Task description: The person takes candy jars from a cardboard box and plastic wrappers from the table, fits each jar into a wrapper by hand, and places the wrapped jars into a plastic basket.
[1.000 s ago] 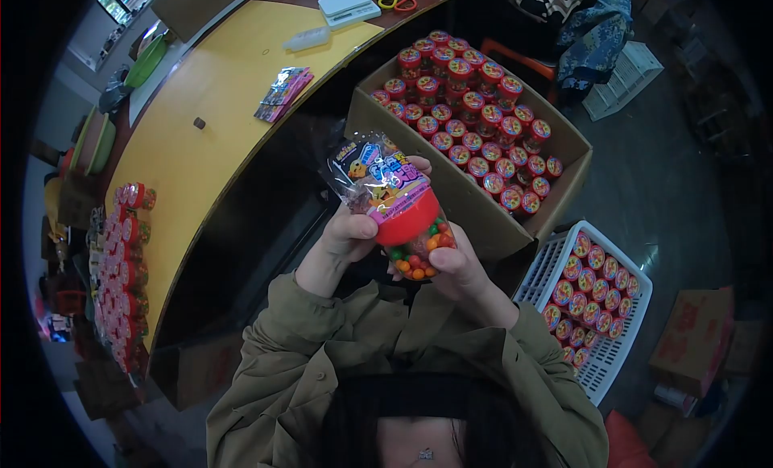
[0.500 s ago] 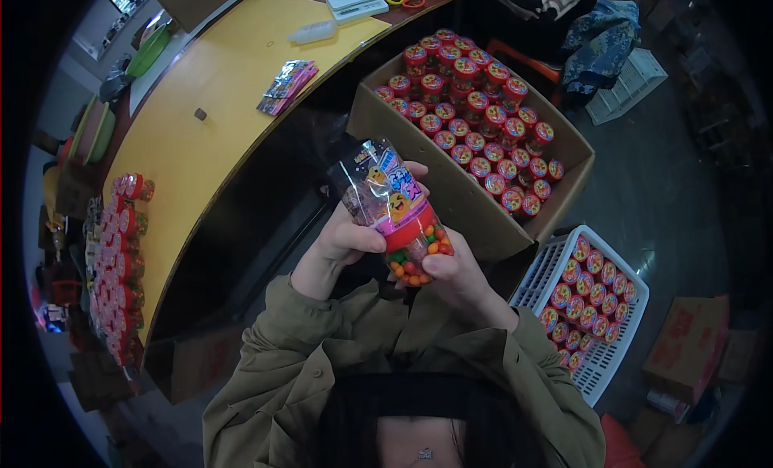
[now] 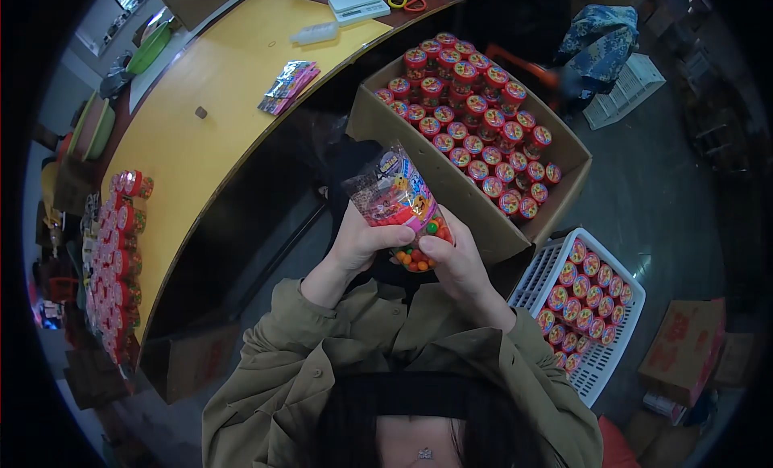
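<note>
A clear jar of coloured candy balls (image 3: 415, 259) is held in front of my chest, with a printed plastic sleeve (image 3: 400, 186) around its upper part and reaching past its lid. My left hand (image 3: 364, 241) wraps round it from the left, thumb across the sleeve's lower part. From the right, my right hand (image 3: 457, 257) grips the lower part of the jar, its thumb on the front. The two thumbs are close together. Behind the hands stands a cardboard box (image 3: 451, 194) full of red-lidded jars (image 3: 475, 105).
A yellow table (image 3: 189, 158) curves along the left, bearing a stack of printed sleeves (image 3: 288, 88), a bottle (image 3: 315, 34), a white scale (image 3: 357, 4) and many jars (image 3: 121, 262). A white basket (image 3: 605, 370) of jars stands at the right, near a carton (image 3: 683, 347).
The sleeve has come further down over the jar, and the red lid is now behind print. My left thumb has moved down and right, nearer my right thumb.
</note>
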A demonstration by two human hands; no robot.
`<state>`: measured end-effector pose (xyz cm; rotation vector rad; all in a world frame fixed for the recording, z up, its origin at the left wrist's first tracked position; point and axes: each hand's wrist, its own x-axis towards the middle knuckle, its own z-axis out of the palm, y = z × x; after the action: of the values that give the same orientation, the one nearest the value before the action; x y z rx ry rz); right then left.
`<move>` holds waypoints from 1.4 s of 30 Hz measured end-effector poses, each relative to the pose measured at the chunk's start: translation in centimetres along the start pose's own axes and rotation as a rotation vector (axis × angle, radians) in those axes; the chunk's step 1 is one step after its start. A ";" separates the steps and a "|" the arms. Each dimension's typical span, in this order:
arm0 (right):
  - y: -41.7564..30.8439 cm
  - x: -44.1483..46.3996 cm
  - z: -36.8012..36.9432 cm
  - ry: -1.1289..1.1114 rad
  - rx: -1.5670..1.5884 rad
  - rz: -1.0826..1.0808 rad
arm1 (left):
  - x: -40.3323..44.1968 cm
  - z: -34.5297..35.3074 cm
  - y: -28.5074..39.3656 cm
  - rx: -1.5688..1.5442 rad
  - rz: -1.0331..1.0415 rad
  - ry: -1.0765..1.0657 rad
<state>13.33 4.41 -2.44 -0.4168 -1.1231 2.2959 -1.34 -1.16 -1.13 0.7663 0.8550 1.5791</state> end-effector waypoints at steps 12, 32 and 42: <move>0.1 0.5 -0.8 0.301 -0.177 -0.308 | 0.0 0.8 -1.5 0.278 0.391 0.016; 1.9 -1.3 -1.2 -0.036 0.293 -0.144 | 0.6 1.8 -0.7 0.160 0.116 0.067; 2.3 -1.7 -1.0 0.194 0.172 -0.211 | 1.0 1.1 -1.6 -0.111 -0.142 -0.064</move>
<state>14.44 2.89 -4.84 -0.4225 -0.8269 2.0968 0.22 0.16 -1.90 0.6585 0.7527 1.4557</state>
